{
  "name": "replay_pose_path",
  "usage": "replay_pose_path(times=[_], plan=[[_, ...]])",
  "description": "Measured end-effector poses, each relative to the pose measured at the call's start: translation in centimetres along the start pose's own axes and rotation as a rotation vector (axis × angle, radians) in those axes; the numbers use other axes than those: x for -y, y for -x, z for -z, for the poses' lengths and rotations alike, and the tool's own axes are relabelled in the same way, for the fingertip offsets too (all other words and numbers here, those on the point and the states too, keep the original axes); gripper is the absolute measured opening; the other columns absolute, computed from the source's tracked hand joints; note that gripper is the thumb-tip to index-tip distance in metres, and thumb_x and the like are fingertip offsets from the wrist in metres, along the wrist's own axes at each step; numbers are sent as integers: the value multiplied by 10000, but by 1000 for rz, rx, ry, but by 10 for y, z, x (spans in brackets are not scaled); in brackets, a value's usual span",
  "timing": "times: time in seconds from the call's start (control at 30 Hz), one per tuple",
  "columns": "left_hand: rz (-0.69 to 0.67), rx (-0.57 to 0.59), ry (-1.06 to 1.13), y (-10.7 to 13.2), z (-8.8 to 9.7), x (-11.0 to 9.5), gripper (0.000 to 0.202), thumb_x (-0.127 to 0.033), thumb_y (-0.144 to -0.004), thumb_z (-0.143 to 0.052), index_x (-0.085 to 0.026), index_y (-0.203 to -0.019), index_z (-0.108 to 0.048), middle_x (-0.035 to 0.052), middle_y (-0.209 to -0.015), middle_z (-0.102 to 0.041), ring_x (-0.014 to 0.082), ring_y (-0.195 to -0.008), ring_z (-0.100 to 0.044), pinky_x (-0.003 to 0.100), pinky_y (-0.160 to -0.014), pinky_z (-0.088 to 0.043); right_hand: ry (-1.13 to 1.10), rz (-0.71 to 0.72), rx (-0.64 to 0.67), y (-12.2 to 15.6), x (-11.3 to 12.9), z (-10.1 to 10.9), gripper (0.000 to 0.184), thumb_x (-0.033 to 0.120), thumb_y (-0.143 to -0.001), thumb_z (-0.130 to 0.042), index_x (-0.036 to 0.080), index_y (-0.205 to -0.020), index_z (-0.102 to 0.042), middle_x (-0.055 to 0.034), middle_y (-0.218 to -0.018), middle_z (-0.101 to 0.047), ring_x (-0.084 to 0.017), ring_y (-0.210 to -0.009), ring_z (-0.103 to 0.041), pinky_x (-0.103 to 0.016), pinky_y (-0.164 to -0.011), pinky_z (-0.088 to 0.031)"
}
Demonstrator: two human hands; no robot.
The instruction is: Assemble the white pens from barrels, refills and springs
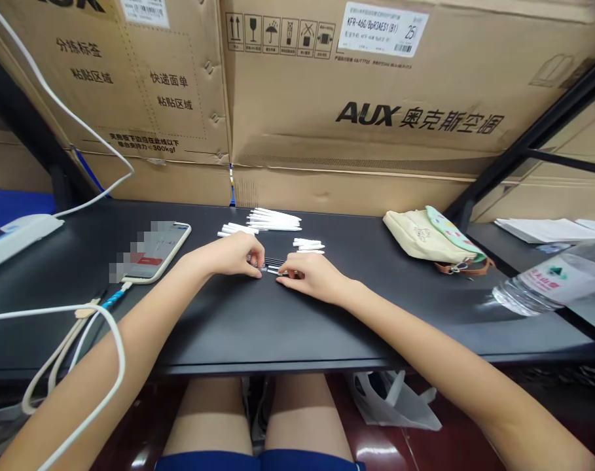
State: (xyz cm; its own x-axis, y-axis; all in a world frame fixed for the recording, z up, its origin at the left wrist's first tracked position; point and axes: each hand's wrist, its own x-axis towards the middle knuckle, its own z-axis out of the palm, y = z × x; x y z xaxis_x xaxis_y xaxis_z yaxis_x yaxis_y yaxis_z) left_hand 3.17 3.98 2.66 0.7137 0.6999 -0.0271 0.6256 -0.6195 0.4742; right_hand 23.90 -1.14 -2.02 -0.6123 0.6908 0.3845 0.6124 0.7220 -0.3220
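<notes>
Matte black desk [228, 314], brown cardboard boxes [376, 98] stacked behind; on it a loose pile of smooth white tubes [272, 221]. Just in front of that pile, thin dark rods [273, 264] lying flat, long axis left to right, bridging both hands; left hand [235, 256] fingertips pinched on their left end; right hand [309, 275] fingers curled shut over the right end. Left of the pile a phone [152, 252]; right, a soft beige pouch [425, 237].
</notes>
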Motion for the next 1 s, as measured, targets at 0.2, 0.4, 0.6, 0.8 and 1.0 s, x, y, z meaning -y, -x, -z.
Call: replay_pose_path(times=[0.2,0.4,0.6,0.8,1.0], plan=[[6,88,-107,1,1,-1,197,-304,-649,-645,-156,-761,-711,12,-687,-605,122,-603,-511,207,-550,-355,19,-37,55,1,5,0,123,198,-842,-554,151,-769,-640,-14,-678,-573,-96,-583,-457,-219,-572,-326],[-25,116,-117,-1,-2,-1,183,-286,-700,-599,-145,-740,-708,3,-597,-559,109,-546,-486,210,-537,-346,-123,-147,-126,-1,-1,11,151,262,-838,-559,152,-760,-625,-2,-637,-574,-84,-540,-438,-214,-541,-342],[-38,-43,149,0,3,-10,252,-361,-751,-576,-139,-813,-678,27,-691,-610,122,-622,-520,212,-546,-391,-484,-324,-297,-1,-5,19,253,406,-805,-596,155,-784,-611,-31,-741,-637,-90,-525,-524,-230,-513,-418],[-33,-21,536,-5,-4,-9,295,-418,-757,-602,-132,-828,-621,65,-787,-639,122,-643,-554,204,-491,-447,-631,-348,-377,-2,-6,19,299,452,-732,-668,162,-797,-633,-49,-760,-665,-124,-566,-585,-252,-517,-481],[-35,-1,595,-6,-7,-8,323,-444,-743,-625,-135,-835,-623,69,-794,-647,130,-671,-569,205,-492,-466,-590,-323,-383,-1,-7,17,276,426,-762,-645,155,-815,-650,-56,-775,-682,-132,-583,-603,-267,-555,-517]])
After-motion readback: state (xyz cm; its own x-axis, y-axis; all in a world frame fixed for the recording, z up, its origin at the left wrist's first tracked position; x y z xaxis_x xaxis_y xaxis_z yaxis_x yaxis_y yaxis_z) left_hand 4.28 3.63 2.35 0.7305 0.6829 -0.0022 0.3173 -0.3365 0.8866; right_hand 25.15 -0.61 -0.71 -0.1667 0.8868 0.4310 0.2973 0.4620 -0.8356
